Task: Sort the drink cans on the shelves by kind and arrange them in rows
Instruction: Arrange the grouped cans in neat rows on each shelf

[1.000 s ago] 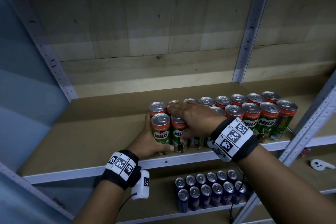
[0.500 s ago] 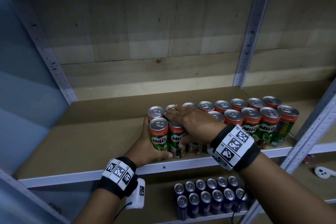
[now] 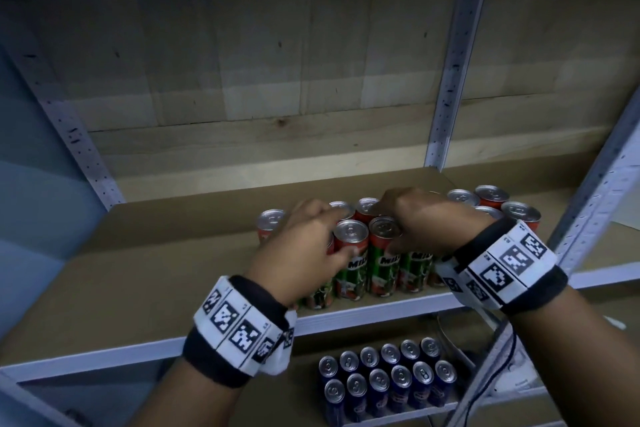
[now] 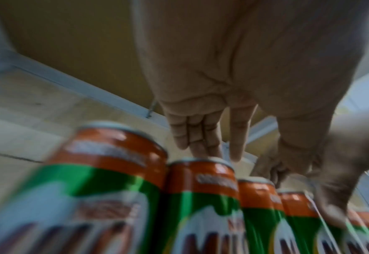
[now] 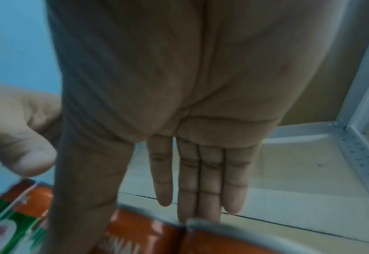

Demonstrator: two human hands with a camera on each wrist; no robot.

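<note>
Green and red Milo cans (image 3: 382,260) stand upright in two rows on the brown middle shelf (image 3: 138,270), one end can (image 3: 272,222) at the left of the back row. My left hand (image 3: 311,239) lies over the left end of the rows, its straight fingers (image 4: 200,137) touching a can top (image 4: 200,163) and the thumb against a front can. My right hand (image 3: 408,222) hovers flat just to its right, fingers (image 5: 200,180) straight over the can tops (image 5: 140,232). Neither hand grips a can. Both wrist views are blurred.
Blue cans (image 3: 388,381) stand in two rows on the lower shelf. A perforated grey upright (image 3: 450,80) rises behind the Milo cans and another post (image 3: 595,191) at the front right. The left half of the middle shelf is bare board.
My left hand has left the left flank of the front end can and risen onto the can tops. My right hand has shifted a little right. The head view has tilted upward.
</note>
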